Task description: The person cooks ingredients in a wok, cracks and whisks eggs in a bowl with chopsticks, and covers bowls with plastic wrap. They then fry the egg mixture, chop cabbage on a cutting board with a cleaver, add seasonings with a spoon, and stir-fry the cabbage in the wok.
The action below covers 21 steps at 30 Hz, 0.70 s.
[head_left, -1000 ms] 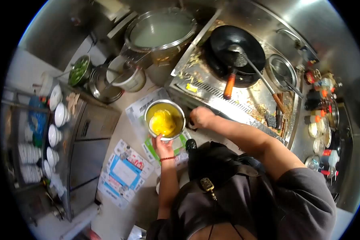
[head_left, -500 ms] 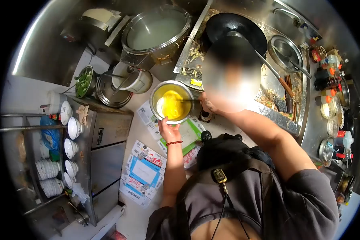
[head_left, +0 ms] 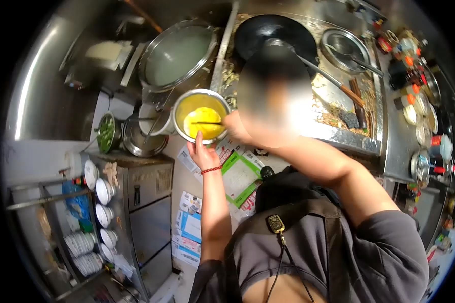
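My left hand [head_left: 205, 154] grips the lower rim of a metal bowl [head_left: 178, 112], with the thumb over the edge and the fingers underneath. Yellow beaten egg [head_left: 203, 117] lies in the bowl, which is held up in the air left of the stove. Closed around dark, thin chopsticks [head_left: 207, 123], my right hand [head_left: 240, 129] is at the bowl's right side, slightly smeared by motion. The tips of the chopsticks reach into the egg. How many sticks there are I cannot tell.
A black wok [head_left: 253, 33] with a long-handled ladle [head_left: 333, 81] sits on the stove. Left of it stands a large pot of cloudy liquid [head_left: 177, 58]. Greens fill a small pot [head_left: 106, 132]. Stacked bowls [head_left: 81, 245] are at lower left, bottles [head_left: 442, 146] at right. Flattened cartons [head_left: 240, 179] cover the floor.
The bowl, held by my left hand, has shifted left and slightly up in view. My right hand has moved left with the chopsticks, and the camera view has turned a little.
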{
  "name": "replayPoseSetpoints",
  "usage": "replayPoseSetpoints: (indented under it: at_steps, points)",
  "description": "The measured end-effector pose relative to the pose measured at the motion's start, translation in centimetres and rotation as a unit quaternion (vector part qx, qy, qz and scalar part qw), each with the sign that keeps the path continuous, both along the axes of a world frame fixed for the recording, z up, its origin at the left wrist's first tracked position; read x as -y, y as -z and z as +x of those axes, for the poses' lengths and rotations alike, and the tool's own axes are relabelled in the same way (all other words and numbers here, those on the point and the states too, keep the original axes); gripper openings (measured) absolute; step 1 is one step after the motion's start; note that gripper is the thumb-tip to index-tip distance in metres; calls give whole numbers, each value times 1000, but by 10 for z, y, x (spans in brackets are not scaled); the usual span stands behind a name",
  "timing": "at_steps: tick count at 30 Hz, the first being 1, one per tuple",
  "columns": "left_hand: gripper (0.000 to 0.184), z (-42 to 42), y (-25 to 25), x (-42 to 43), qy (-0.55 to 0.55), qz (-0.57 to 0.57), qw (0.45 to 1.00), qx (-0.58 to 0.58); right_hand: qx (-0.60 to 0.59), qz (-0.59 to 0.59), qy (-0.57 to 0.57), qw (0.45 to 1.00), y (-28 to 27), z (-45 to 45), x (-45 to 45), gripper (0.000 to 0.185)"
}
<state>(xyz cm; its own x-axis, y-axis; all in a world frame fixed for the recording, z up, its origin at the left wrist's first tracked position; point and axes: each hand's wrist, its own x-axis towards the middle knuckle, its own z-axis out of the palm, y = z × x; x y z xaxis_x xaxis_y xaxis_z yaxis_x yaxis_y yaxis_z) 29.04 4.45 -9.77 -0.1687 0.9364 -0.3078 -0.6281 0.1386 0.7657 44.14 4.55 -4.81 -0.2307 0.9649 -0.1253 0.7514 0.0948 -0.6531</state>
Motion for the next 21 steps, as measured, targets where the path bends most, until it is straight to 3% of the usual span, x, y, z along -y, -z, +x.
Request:
replayPoseSetpoints:
  at_steps: [1,3,5,8,10,11,12,13,14,15,16,17,19,21]
  points:
    - [34,17,-10,-10,-4,1,999,-34,36,36,-34,998,-6,-8,-4,17]
    - [34,29,2,-39,96,74,993,-5,50,75,47,995,-20,-31,-3,20]
    - [35,51,-19,-51,92,34,995,-14,71,204,17,976,-22,-15,-3,22]
    - [39,93,-35,-77,65,9,991,-115,-107,181,61,976,-28,32,3,32]
    - [43,122,-38,-98,88,26,991,-93,-236,162,94,954,-40,75,21,48]
    - [44,133,-38,-110,112,30,991,-71,-157,277,132,939,-32,104,25,56]
    - [43,148,-43,-120,113,17,987,-112,-111,323,202,918,-37,142,33,47]
    - [44,157,-31,-141,113,48,984,-130,36,374,301,876,-20,184,39,52]
    - [43,170,-38,-146,127,87,975,-159,145,305,380,861,-1,230,52,46]
    - [43,185,-44,-150,138,125,965,-187,250,81,462,847,38,280,60,41]
    - [40,196,-39,-166,146,174,931,-284,313,-80,441,837,40,293,83,30]
    - [32,207,-44,-171,155,206,890,-377,216,-166,423,864,35,309,100,28]
    - [25,229,-45,-186,161,258,783,-543,212,-114,364,900,65,327,120,26]
    - [24,249,-42,-200,161,292,706,-625,176,-61,383,905,55,315,137,21]
